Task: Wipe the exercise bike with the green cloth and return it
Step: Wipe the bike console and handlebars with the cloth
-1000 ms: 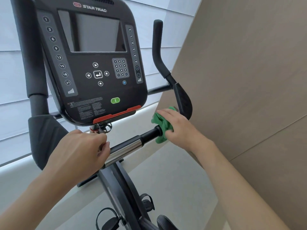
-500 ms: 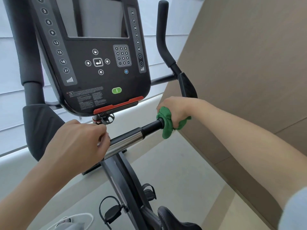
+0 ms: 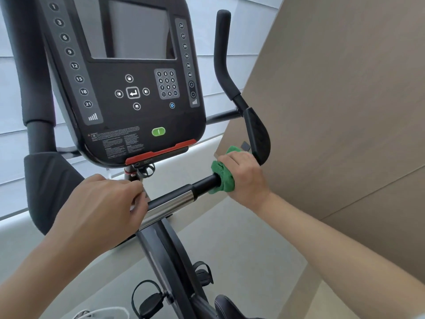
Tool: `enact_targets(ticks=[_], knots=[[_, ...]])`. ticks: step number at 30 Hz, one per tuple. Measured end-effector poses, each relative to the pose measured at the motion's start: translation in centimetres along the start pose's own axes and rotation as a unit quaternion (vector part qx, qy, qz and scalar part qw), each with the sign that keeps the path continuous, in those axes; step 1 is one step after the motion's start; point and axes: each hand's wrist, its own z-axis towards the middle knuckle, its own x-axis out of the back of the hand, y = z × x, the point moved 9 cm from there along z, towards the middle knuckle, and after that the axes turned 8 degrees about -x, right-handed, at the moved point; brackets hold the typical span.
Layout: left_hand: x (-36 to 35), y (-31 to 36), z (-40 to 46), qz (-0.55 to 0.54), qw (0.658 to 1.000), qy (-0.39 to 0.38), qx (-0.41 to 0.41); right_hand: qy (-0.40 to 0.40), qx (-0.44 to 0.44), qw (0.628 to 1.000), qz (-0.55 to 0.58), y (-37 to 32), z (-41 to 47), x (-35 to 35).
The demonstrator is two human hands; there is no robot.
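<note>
The right hand (image 3: 243, 176) has rolled back over the handlebar (image 3: 204, 183), gripping the green cloth (image 3: 222, 178) around it. The left hand (image 3: 103, 210) clasps the chrome section. The cloth looks soft and light, so a wrapping hold suits it.

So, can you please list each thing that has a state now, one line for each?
green cloth: bunched, wrapped around the black handlebar
right hand: closed on the cloth
left hand: curled over the chrome grip section
console screen: dark
pedal: unoccupied, strap empty
</note>
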Motion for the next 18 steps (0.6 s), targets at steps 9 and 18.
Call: enact_targets(ticks=[9, 18], knots=[[0.3, 0.3, -0.1, -0.004, 1.000, -0.005, -0.004, -0.416, -0.028, 0.906, -0.068, 5.0, 3.9, -2.1], [0.6, 0.3, -0.2, -0.012, 1.000, 0.008, -0.008, -0.215, -0.016, 0.975, -0.053, 2.4, 2.0, -1.5]])
